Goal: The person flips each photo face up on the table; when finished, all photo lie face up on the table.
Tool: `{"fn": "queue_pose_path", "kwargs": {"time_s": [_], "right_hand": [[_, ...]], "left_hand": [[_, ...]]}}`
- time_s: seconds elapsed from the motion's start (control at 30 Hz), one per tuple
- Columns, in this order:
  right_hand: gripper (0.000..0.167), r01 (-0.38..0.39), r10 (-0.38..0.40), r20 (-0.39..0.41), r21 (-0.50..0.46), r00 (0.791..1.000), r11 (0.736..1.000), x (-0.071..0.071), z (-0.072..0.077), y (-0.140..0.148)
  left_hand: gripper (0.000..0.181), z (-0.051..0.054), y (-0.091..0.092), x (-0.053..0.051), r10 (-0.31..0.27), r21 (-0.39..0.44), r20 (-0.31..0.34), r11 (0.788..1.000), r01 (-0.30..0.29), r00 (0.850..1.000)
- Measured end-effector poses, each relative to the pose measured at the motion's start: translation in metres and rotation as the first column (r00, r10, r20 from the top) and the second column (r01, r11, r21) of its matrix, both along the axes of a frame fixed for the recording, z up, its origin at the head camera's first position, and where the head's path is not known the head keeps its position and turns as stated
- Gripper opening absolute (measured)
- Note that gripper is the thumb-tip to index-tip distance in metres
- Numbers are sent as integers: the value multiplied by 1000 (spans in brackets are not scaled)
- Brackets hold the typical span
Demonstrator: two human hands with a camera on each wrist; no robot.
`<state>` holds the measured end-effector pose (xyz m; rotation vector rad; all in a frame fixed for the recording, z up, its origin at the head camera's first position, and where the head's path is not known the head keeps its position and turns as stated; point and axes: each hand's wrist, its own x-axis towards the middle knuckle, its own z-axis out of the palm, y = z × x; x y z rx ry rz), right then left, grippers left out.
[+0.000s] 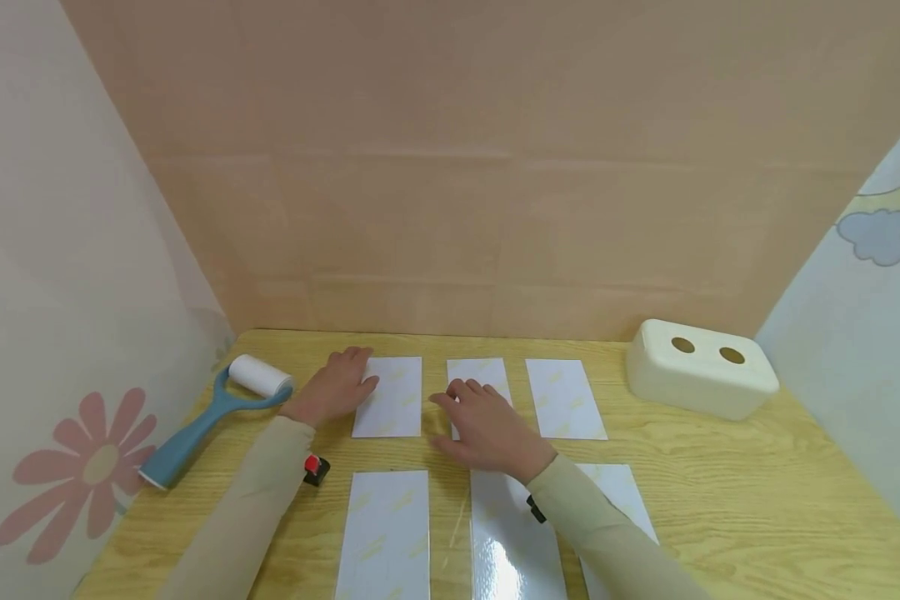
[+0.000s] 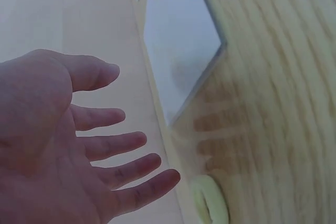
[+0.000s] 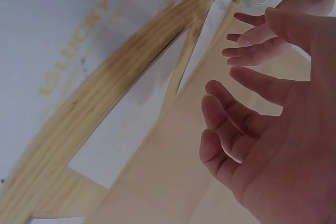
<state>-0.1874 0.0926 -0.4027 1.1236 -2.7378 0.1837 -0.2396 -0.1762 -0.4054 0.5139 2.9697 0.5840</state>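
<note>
White rectangular paper sheets with faint yellow print lie in two rows on the wooden table. My left hand (image 1: 335, 387) is by the left edge of the back-left sheet (image 1: 390, 400); in the left wrist view its fingers are spread and the palm holds nothing. Over the back-middle sheet (image 1: 487, 368) hovers my right hand (image 1: 487, 423), fingers loosely bent around nothing, partly hiding that sheet. To its right lies the back-right sheet (image 1: 566, 400). The front row has a left sheet (image 1: 385, 533), a glossy middle sheet (image 1: 506, 533) and a right sheet (image 1: 621, 496) partly covered by my right sleeve.
At the left lies a lint roller with a blue handle (image 1: 187, 442) and white roll (image 1: 260, 377). A cream box (image 1: 701, 387) with two round holes stands at the back right. A brown-covered wall (image 1: 450, 225) closes off the back, with patterned side walls.
</note>
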Motion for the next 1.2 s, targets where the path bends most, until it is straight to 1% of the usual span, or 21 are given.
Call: {"fn": "queue_pose_path", "kwargs": {"time_s": [0.23,0.43,0.63,0.83,0.97,1.13,1.2], "right_hand": [[55,-1,1,17,31,1000,1000,-7,-1,-6],[55,-6,3,46,60,999,998,-13,-1,-12],[56,7,-13,53,103,999,995,-17,-6,-18],[53,17,-23,56,105,998,994,-20,-8,-22],[49,27,-32,48,104,998,994,-21,-9,-23],[47,45,-48,18,123,999,991,-22,-13,-25],[48,44,-46,15,128,999,991,-22,-14,-26]], "left_hand": [[52,-2,1,-7,1,-8,8,1000,-1,1000],[51,-6,1,-13,-5,-9,-1,1000,5,1000],[54,-7,4,-19,0,-39,32,999,1,999],[54,-6,8,-21,39,-72,67,997,-35,997],[55,-6,10,-21,56,-82,87,995,-48,995],[56,-6,10,-22,59,-94,106,994,-49,993],[55,-6,11,-22,54,-95,101,994,-45,993]]}}
